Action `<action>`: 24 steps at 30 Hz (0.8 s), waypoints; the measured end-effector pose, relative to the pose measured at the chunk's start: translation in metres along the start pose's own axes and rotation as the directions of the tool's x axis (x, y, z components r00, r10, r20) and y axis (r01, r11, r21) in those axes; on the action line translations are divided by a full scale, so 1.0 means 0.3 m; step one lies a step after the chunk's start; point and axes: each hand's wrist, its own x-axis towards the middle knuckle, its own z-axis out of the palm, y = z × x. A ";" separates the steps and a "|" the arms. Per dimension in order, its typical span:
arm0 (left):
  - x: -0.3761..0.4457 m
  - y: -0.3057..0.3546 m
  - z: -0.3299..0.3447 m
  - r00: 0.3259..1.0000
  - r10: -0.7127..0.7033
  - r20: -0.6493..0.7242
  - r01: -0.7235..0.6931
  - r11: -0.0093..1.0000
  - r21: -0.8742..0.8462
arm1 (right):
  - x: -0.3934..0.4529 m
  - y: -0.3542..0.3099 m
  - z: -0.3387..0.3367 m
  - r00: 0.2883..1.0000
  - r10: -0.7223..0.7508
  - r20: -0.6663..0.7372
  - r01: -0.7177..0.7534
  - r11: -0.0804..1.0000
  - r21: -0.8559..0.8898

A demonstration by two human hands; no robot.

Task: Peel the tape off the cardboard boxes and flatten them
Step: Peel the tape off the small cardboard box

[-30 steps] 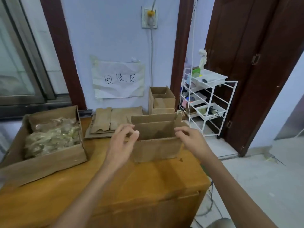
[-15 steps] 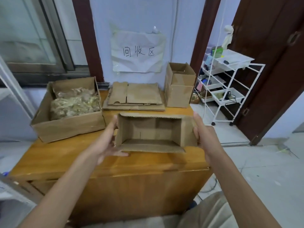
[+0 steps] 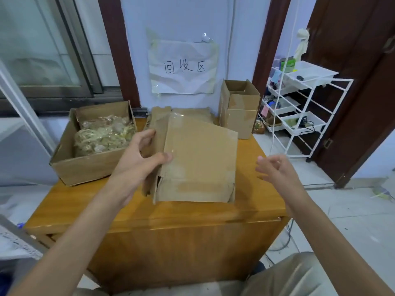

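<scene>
- Head view is showing us working at a wooden table point(image 3: 252, 201), with one cardboard box point(image 3: 198, 161) tipped up in front of us at the centre of the frame.
- We are pinching that box with our left hand point(image 3: 141, 161): the thumb is lying on the broad near face, the fingers are curling round its left edge.
- We are holding our right hand point(image 3: 275, 169) off at 3 o'clock from the box, apart from it, fingers loosely spread and gripping nothing.
- We are seeing glossy clear tape point(image 3: 181, 118) across the top of the near face, so we are judging the peeling of this box as not yet done; it is looking partly skewed but not flat.
- We are reading the flattened stack point(image 3: 158, 116) at 12 o'clock, just behind the held box, as boxes already finished.
- We are counting an upright open box point(image 3: 239, 110) at 1 o'clock, near the wall, as still waiting.
- We are noting a larger box point(image 3: 85, 165) at 9 o'clock, filled with crumpled clear wrap that we are taking for peeled tape, though we cannot tell for sure.
- We are placing the task somewhere in its middle: some boxes flat, one in hand, at least one left.
</scene>
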 end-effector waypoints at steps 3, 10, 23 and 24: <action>-0.049 0.056 0.017 0.983 0.183 -0.013 -0.172 0.944 0.283 | -0.059 -0.102 0.021 0.957 -0.287 0.034 0.284 0.956 0.070; -0.147 0.135 0.076 0.848 0.514 0.128 -0.447 0.565 0.694 | -0.180 -0.321 0.077 0.750 -0.638 0.176 0.657 0.749 -0.085; -0.187 0.130 0.046 0.751 0.537 0.385 -0.539 0.161 0.827 | -0.247 -0.289 0.088 0.684 -0.717 0.137 0.671 0.545 -0.503; -0.188 0.128 0.049 0.756 0.528 0.386 -0.539 0.167 0.826 | -0.250 -0.284 0.093 0.663 -0.737 0.132 0.671 0.506 -0.542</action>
